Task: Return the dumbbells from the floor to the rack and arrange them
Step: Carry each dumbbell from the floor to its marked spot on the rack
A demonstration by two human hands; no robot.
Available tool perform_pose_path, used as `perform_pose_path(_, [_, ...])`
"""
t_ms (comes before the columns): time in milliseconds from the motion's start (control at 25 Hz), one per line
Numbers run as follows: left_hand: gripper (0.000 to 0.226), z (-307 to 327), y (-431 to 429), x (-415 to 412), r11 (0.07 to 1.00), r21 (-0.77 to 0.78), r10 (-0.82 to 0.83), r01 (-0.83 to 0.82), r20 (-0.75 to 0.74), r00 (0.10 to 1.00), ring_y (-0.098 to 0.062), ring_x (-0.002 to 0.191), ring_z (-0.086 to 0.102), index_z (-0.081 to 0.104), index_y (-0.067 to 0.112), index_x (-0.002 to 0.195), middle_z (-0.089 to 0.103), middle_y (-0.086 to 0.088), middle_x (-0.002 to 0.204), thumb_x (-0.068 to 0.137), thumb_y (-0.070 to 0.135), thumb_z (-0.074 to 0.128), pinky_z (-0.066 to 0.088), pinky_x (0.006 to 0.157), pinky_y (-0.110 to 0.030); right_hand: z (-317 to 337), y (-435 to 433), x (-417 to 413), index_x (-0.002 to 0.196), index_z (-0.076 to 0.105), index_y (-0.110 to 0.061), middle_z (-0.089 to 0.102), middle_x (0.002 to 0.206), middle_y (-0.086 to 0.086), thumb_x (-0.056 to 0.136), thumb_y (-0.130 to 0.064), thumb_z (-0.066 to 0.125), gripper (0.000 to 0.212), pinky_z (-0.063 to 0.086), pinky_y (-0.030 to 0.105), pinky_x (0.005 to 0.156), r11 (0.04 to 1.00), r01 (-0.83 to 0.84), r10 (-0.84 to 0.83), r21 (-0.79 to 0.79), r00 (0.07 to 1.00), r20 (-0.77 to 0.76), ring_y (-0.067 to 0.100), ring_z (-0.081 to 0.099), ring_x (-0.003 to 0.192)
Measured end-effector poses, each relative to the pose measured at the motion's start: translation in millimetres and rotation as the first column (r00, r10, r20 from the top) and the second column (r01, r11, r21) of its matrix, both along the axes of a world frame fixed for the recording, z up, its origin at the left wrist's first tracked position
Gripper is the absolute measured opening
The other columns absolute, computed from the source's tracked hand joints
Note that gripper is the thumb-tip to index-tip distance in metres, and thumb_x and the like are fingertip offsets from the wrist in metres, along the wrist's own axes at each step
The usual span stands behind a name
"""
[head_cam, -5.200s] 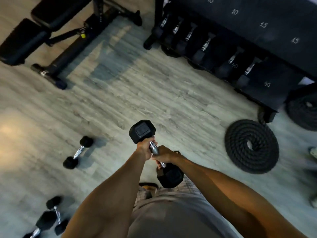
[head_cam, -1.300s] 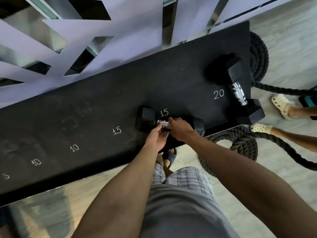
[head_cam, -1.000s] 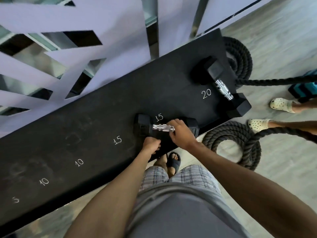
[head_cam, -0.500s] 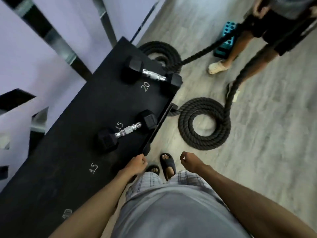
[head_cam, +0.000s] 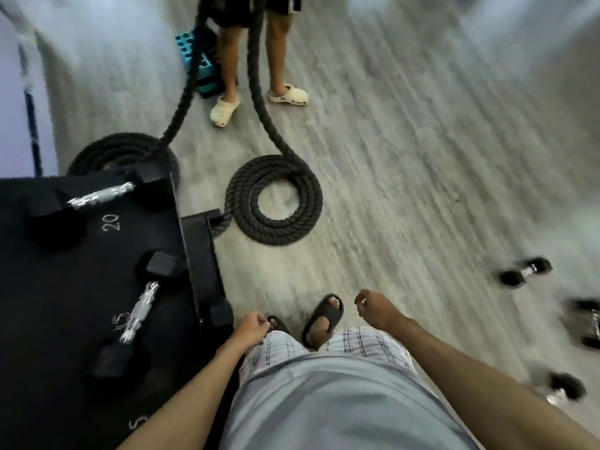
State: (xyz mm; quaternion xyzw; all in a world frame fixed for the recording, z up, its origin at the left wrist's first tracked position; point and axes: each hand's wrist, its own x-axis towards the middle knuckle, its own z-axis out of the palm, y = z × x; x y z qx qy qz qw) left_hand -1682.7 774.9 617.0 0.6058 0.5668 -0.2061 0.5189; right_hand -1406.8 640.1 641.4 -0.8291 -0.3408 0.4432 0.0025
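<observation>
Grey plank floor; black rack at left. Dumbbells on rack: two. Dumbbells on floor, right, blurred: three. Rope coils: two. Left hand, right hand: loosely curled, empty.

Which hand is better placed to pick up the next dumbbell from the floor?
Probably the right hand: it holds nothing and hangs on the side where the floor dumbbells lie. The left hand, also free, is beside the rack.
</observation>
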Motion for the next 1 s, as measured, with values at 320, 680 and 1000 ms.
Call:
perform_pose_path(320, [0.023,-6,-43,103,0.869,-0.006,-0.495,0.495,-0.041,0.868,-0.018,0.055,0.054,0.048,0.02,0.068,0.06,-0.005,0.066,0.089,0.011,0.053,0.047,0.058,-0.028,-5,-190,28,0.098,0.063,-0.012,0.073,0.095,0.01,0.091,-0.015,0.051,0.014,0.048,0.031,0.076,0.882,0.471,-0.471,-0.026,0.882,-0.002,0.028,0.068,0.092])
perform_pose_path(680, [0.016,14,-154,279,0.622,0.035,-0.777,0.783,-0.101,0.621,-0.016,0.052,0.055,0.047,0.019,0.08,0.06,-0.004,0.069,0.093,0.01,0.051,0.042,0.049,-0.022,-16,-353,83,0.096,0.064,-0.013,0.069,0.091,0.007,0.091,-0.02,0.048,0.018,0.045,0.032,0.078,0.676,0.737,-0.734,-0.007,0.672,-0.095,0.024,0.063,0.089])
perform_pose_path(1000, [0.004,22,-280,438,0.339,0.054,-0.937,0.939,-0.073,0.343,-0.019,0.061,0.061,0.053,0.015,0.093,0.066,-0.007,0.078,0.095,0.018,0.053,0.045,0.057,-0.025,-17,-471,132,0.09,0.056,-0.02,0.07,0.1,0.009,0.089,-0.011,0.045,0.015,0.039,0.026,0.072,0.456,0.89,-0.881,-0.004,0.451,-0.146,0.025,0.063,0.093])
